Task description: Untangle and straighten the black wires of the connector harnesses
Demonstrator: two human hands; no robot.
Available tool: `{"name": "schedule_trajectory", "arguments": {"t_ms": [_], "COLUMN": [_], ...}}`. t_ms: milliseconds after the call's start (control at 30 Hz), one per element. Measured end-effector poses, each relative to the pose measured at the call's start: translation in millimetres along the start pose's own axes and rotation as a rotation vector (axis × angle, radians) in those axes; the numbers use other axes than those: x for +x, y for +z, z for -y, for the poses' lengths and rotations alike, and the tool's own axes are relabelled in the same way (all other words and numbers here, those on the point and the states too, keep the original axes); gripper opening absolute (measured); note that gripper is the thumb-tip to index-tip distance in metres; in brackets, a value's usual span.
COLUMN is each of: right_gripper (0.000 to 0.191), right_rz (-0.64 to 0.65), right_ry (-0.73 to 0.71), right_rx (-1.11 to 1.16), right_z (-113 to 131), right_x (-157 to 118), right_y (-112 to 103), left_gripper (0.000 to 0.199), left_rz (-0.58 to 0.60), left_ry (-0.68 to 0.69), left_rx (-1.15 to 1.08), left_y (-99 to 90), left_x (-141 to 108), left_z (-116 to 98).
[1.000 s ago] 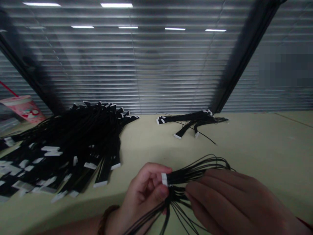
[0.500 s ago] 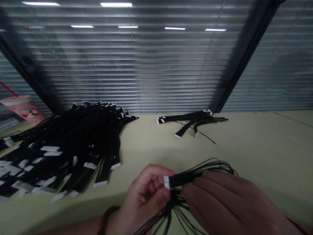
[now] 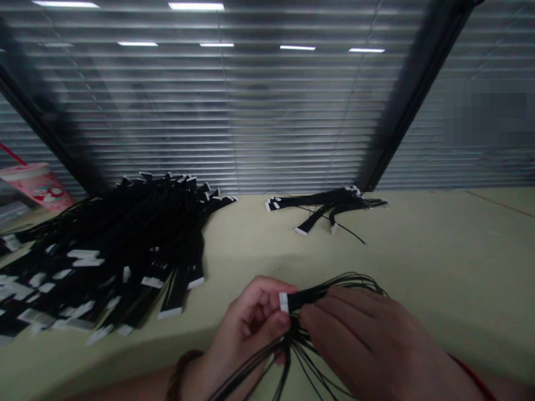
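Note:
Between thumb and index finger, my left hand (image 3: 254, 328) pinches a white connector (image 3: 284, 302) at the end of a bundle of thin black wires (image 3: 309, 295). My right hand (image 3: 368, 334) lies over the wires just right of the connector, its fingers together and their tips close to the left thumb. What those fingertips grip is hidden beneath the hand. Some wires loop behind the right hand; others fan out downward between the two hands to the bottom edge.
A large heap of black cables (image 3: 137, 234) with white connectors covers the left of the table (image 3: 460, 250). A smaller cable group (image 3: 317, 203) lies at the back centre. A pink cup (image 3: 39, 186) with a red straw stands far left, before window blinds (image 3: 267, 111).
My right hand has moved a little left, nearer the connector. The wires below now spread slightly further left. My left hand still pinches the connector.

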State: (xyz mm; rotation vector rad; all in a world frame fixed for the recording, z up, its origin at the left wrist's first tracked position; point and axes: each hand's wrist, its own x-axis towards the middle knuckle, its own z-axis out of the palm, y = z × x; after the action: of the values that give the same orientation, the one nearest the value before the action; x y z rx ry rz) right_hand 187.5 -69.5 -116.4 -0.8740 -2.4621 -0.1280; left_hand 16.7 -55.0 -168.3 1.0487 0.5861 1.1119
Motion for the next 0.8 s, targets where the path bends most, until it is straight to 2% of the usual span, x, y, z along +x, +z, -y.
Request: {"name": "schedule_trajectory", "arguments": {"t_ms": [100, 200, 367, 467, 567, 633, 667, 700, 767, 800], "right_gripper": [0.033, 0.023, 0.020, 0.028, 0.030, 0.023, 0.017, 0.014, 0.014, 0.016], "right_rz": [-0.112, -0.203, 0.040, 0.123, 0.210, 0.307, 0.393, 0.422, 0.334, 0.224], "right_ry": [-0.003, -0.004, 0.094, 0.256, 0.421, 0.498, 0.554, 0.600, 0.615, 0.607], "right_rx": [-0.118, -0.214, -0.033, 0.072, 0.350, 0.644, 0.820, 1.033, 1.352, 1.378], "right_z": [0, 1, 7, 10, 2, -12, -21, -30, -47, -53], "right_x": [3, 3, -8, -8, 2, 10, 14, 16, 19, 19], "right_y": [-6, -10, 7, 13, -1, -17, -25, -32, -42, -45], "left_gripper": [0.009, 0.015, 0.017, 0.018, 0.018, 0.017, 0.016, 0.016, 0.016, 0.016], "left_rz": [-0.071, -0.152, -0.238, -0.233, -0.219, -0.204, -0.198, -0.196, -0.197, -0.198], "left_ry": [0.001, 0.040, 0.002, 0.021, 0.040, 0.051, 0.056, 0.054, 0.042, 0.033], "left_rx": [0.055, 0.087, 0.107, 0.099, 0.097, 0.096, 0.095, 0.094, 0.096, 0.100], "left_y": [0.8, 2.6, 4.9, 4.4, 2.7, 1.9, 1.8, 2.0, 2.6, 3.0], "left_x": [3, 7, 9, 9, 11, 11, 11, 11, 11, 11], "left_z": [-3, -7, -12, -13, -11, -9, -8, -8, -8, -9]}}
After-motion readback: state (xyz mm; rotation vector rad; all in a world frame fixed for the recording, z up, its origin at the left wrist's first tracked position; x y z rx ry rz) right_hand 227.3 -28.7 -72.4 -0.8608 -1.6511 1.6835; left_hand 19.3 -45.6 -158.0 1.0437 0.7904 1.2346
